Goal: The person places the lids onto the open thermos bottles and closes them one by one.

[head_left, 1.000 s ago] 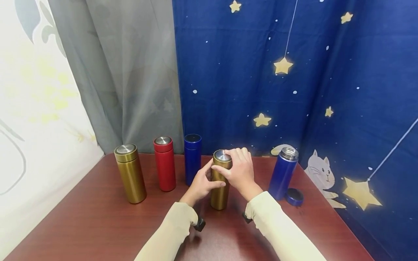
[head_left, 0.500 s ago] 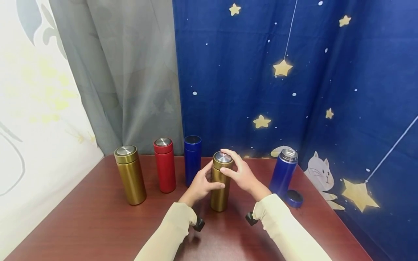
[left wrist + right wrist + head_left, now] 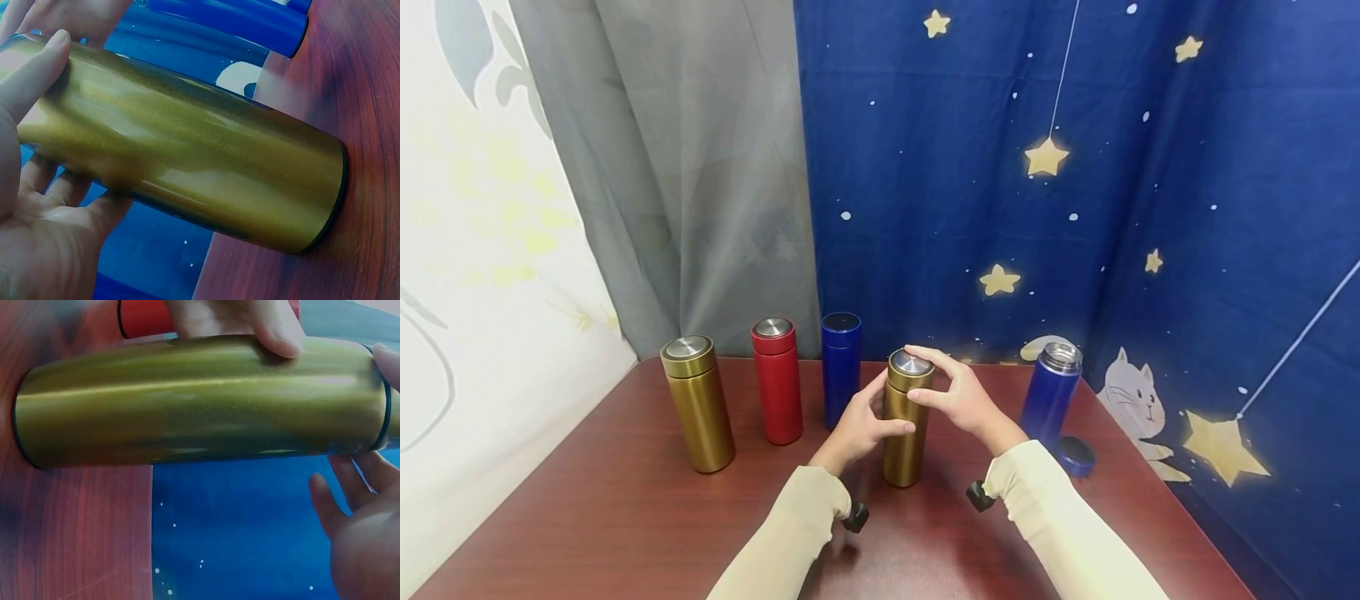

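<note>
A gold thermos bottle (image 3: 902, 457) stands upright on the table between both hands, its lid (image 3: 899, 375) with a silvery top in place. My left hand (image 3: 857, 427) grips the body at mid-height from the left, thumb across the near side; the left wrist view shows several fingers (image 3: 75, 187) behind it. Around the lid from the right is my right hand (image 3: 964, 400), thumb at the near side by the seam and index finger over the far rim. In the right wrist view its other fingers (image 3: 356, 481) come under the lid end, partly out of frame.
Another gold bottle (image 3: 703, 417), a red bottle (image 3: 778, 392) and a blue bottle (image 3: 841, 367), all lidded, stand at the left and back of the table (image 3: 587, 517). An uncapped blue bottle (image 3: 1048, 396) stands at the right, its lid (image 3: 1077, 456) lying beside it.
My right hand has shifted and spread from a closer hold on the lid, its wrist moving right and its fingers opening somewhat. The left hand and the gold bottle stay put.
</note>
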Motion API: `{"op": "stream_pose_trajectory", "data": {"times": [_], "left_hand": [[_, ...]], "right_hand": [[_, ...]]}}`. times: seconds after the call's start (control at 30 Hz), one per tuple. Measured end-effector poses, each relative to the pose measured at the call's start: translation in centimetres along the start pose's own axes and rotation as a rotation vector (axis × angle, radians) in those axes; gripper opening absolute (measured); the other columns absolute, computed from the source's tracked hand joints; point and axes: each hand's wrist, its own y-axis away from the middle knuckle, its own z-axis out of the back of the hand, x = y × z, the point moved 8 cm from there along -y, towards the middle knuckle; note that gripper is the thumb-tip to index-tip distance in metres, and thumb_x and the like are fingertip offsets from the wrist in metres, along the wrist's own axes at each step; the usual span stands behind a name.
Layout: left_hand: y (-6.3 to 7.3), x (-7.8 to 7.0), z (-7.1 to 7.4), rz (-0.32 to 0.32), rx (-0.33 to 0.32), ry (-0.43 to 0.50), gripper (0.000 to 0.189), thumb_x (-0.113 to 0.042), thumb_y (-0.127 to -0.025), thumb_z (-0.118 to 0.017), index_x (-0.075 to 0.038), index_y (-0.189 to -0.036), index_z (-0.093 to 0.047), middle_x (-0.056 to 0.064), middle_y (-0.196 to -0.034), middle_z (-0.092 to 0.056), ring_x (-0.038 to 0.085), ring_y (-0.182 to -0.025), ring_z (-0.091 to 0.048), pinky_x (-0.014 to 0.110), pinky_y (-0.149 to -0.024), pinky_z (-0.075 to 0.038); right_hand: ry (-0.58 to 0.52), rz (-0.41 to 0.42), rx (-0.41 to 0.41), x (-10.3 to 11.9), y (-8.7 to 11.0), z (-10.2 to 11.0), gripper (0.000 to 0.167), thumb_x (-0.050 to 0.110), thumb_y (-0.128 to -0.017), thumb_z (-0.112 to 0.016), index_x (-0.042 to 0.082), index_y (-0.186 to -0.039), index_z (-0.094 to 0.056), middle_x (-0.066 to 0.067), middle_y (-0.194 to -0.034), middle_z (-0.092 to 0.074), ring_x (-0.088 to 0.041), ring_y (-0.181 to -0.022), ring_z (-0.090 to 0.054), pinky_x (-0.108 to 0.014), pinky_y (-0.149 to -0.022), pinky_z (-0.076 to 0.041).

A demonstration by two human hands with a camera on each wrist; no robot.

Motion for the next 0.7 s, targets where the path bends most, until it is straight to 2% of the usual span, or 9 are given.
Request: {"op": "stream_pose_trajectory", "data": {"times": [0.13, 0.27, 0.37, 0.47, 0.57, 0.7], "left_hand": [[0.0, 0.0, -0.1, -0.022, -0.002, 0.006, 0.090, 0.008, -0.077, -0.076, -0.003, -0.152, -0.028, 0.019, -0.139, -0.052, 0.033, -0.117, -0.058, 0.044, -0.095, -0.049], [0.0, 0.1, 0.0, -0.009, -0.011, 0.015, 0.091, 0.009, -0.076, -0.077, -0.003, -0.152, -0.028, 0.019, -0.139, -0.052, 0.032, -0.119, -0.057, 0.045, -0.096, -0.048], [0.0, 0.3, 0.1, 0.010, -0.016, 0.019, 0.092, 0.009, -0.076, -0.077, -0.004, -0.152, -0.028, 0.018, -0.139, -0.052, 0.031, -0.121, -0.055, 0.045, -0.098, -0.046], [0.0, 0.3, 0.1, 0.015, -0.015, 0.016, 0.092, 0.009, -0.076, -0.077, -0.004, -0.152, -0.029, 0.018, -0.140, -0.051, 0.031, -0.122, -0.055, 0.045, -0.099, -0.046], [0.0, 0.2, 0.0, 0.014, -0.013, 0.011, 0.091, 0.009, -0.076, -0.077, -0.004, -0.152, -0.028, 0.018, -0.141, -0.050, 0.031, -0.123, -0.054, 0.044, -0.100, -0.045], [0.0, 0.0, -0.1, 0.012, -0.010, -0.002, 0.090, 0.009, -0.077, -0.076, -0.004, -0.152, -0.028, 0.017, -0.142, -0.049, 0.030, -0.124, -0.054, 0.044, -0.101, -0.044]], "right_hand": [[0.095, 0.026, -0.069, 0.1, 0.2, 0.2, 0.062, 0.019, -0.078, -0.082, 0.018, -0.135, -0.058, -0.002, -0.131, -0.060, -0.023, -0.122, -0.051, -0.051, -0.102, -0.040], [0.258, 0.078, -0.118, 0.7, 0.4, 0.1, 0.063, 0.029, -0.076, -0.084, 0.020, -0.134, -0.059, 0.000, -0.128, -0.062, -0.020, -0.113, -0.052, -0.049, -0.094, -0.045], [0.351, 0.118, -0.142, 1.0, 0.5, 0.0, 0.065, 0.035, -0.074, -0.085, 0.019, -0.133, -0.060, 0.001, -0.125, -0.063, -0.019, -0.108, -0.051, -0.045, -0.090, -0.046], [0.388, 0.161, -0.168, 1.3, 0.5, 0.0, 0.066, 0.038, -0.072, -0.085, 0.018, -0.131, -0.061, 0.000, -0.123, -0.065, -0.019, -0.105, -0.049, -0.044, -0.088, -0.045], [0.429, 0.216, -0.203, 1.6, 0.6, 0.1, 0.066, 0.046, -0.073, -0.083, 0.016, -0.128, -0.063, 0.000, -0.119, -0.066, -0.020, -0.102, -0.050, -0.042, -0.087, -0.043], [0.517, 0.301, -0.264, 2.1, 0.7, 0.1, 0.068, 0.062, -0.076, -0.072, 0.013, -0.122, -0.065, -0.003, -0.110, -0.069, -0.021, -0.095, -0.051, -0.042, -0.085, -0.042]]}}
